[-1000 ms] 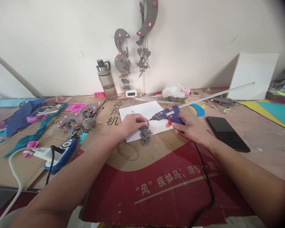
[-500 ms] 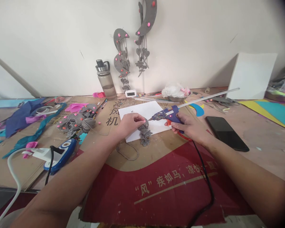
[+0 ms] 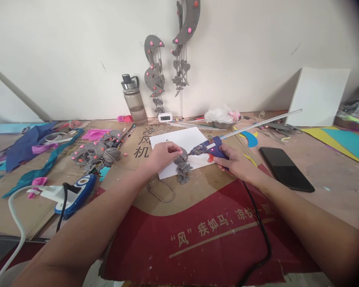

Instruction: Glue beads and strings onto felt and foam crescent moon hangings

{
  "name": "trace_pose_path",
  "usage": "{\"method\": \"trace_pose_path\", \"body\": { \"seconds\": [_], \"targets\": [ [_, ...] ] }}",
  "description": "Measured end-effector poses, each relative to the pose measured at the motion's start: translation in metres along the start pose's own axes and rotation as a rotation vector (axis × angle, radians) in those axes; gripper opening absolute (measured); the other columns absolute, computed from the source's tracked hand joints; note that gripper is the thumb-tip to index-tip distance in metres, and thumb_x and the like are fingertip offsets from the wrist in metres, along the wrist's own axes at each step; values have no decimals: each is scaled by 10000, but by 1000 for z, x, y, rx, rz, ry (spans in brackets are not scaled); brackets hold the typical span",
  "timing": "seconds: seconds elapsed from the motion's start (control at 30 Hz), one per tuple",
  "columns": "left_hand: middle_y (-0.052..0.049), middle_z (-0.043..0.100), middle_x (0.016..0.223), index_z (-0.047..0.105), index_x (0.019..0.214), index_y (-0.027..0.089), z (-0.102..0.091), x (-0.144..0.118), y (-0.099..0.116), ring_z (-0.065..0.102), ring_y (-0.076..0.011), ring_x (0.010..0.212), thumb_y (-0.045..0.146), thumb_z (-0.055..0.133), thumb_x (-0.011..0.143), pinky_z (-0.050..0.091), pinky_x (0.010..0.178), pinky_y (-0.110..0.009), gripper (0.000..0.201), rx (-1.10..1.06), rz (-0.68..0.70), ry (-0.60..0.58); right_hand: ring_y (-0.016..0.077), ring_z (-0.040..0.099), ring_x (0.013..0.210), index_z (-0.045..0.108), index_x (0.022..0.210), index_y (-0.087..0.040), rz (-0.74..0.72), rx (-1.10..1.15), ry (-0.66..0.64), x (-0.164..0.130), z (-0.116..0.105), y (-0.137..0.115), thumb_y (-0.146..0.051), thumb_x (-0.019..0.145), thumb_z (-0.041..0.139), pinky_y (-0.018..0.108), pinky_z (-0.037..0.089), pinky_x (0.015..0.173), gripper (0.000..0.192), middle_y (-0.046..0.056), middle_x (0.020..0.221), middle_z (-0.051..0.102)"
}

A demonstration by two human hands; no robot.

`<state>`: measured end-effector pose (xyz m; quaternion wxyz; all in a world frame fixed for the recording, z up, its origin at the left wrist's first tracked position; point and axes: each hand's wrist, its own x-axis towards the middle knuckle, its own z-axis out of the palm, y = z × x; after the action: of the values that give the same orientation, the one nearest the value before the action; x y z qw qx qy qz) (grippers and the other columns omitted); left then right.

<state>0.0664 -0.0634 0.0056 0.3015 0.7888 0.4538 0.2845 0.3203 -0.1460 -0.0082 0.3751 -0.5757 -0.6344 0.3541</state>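
My right hand [image 3: 235, 161] is wrapped round the handle of a blue hot glue gun [image 3: 214, 146], and a long clear glue stick [image 3: 263, 123] sticks out of its back. The gun's nozzle points left, at or close to a grey felt ornament [image 3: 182, 157] with small dangling pieces. With finger and thumb closed, my left hand [image 3: 166, 153] pinches the upper part of that ornament. Under it lies a white board [image 3: 164, 171], and the dangling pieces hang past its front edge. A loop of grey cord [image 3: 164, 199] rests on the cardboard just in front.
A black phone [image 3: 285, 169] lies right of my right hand. The gun's black cable [image 3: 259, 223] runs toward me. At left are a blue power strip [image 3: 79, 195] and grey ornaments [image 3: 97, 151]. Behind stand a water bottle [image 3: 134, 103], a small clock [image 3: 165, 117] and a bowl [image 3: 223, 124].
The glue gun has dropped slightly, its nozzle shifting from beside my left fingertips to lower on the ornament. My left hand keeps its pinch in nearly the same place.
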Motion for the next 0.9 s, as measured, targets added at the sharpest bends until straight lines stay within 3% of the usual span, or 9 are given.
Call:
{"method": "trace_pose_path", "body": {
  "seconds": [0.3,0.5,0.67,0.9],
  "targets": [
    [-20,730,794,734,809,212,4,3,-9,621,-141,729,325,654,780,462,675,-261,142,9,32,-3,175,551,615,530,1012,-226,7,-175,21,2,0,6,-512,850,552,330,469,579,329,5,751,593],
    [-21,730,786,746,814,217,5,1,-6,622,-150,725,336,655,782,477,682,-267,154,21,29,-6,280,618,914,575,1111,-216,-78,-439,71,-4,-5,-8,-454,862,538,401,478,788,346,84,1000,674],
    [-17,731,781,748,807,222,5,1,0,623,-147,722,306,655,783,485,703,-269,127,17,16,-16,299,611,972,600,1157,-214,-113,-465,137,-9,-11,-20,-446,845,550,408,483,828,392,92,1060,678],
    [-12,731,843,747,797,222,9,2,1,619,-146,754,267,640,798,477,740,-275,116,42,77,-64,322,581,1053,626,1156,-190,-91,-409,230,-6,-13,-17,-484,824,575,418,468,883,446,104,1059,668]
  ]
}}
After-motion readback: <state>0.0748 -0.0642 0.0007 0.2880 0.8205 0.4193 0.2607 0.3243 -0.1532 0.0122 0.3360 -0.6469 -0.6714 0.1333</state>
